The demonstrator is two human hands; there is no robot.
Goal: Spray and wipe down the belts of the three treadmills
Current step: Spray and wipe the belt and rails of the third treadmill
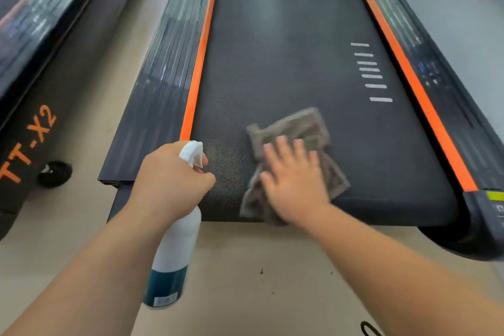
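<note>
Here, L to R: neighbouring treadmill (27,144) (marked TT-X2); left hand (169,180) clenched round spray bottle (177,248), beside the belt (286,63); right hand (296,185) flat, fingers straight, pressing cloth (297,125) on its near end. Wipe w/ even pressure, overlapping strokes, edge to edge. Count: 2 treadmills visible, 1 bottle, 1 cloth.

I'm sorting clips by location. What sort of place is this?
Probably a gym: a treadmill belt with orange side strips fills the view, a second machine marked TT-X2 stands to its left, and a cloth and spray bottle suggest equipment cleaning.
</note>
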